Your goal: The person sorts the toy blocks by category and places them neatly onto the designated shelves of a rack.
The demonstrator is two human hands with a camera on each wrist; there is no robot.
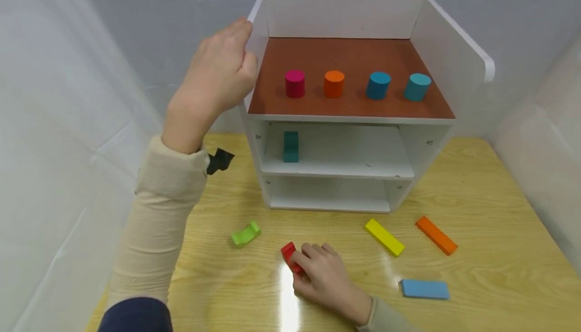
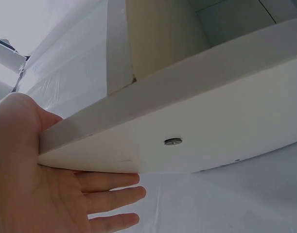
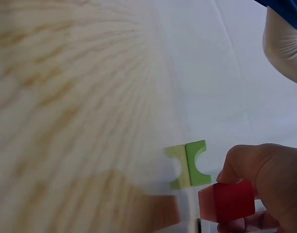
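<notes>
My left hand (image 1: 222, 69) rests with straight fingers against the outer left wall of a white shelf unit (image 1: 458, 44); the left wrist view shows the palm (image 2: 22, 165) under the wall's edge (image 2: 177, 141). My right hand (image 1: 317, 271) lies low on the wooden table (image 1: 476, 196) and its fingers curl round a red block (image 1: 289, 255), seen close in the right wrist view as the red block (image 3: 228, 201) pinched by fingertips (image 3: 250, 162). A green notched block (image 1: 245, 234) lies just left of it.
On the shelf's brown top stand a magenta (image 1: 295, 83), an orange (image 1: 334, 83), a blue (image 1: 378, 85) and a teal cylinder (image 1: 416, 87). A teal block (image 1: 291, 146) sits on the middle shelf. Yellow (image 1: 384, 237), orange (image 1: 436, 235) and blue bars (image 1: 424, 289) lie at right.
</notes>
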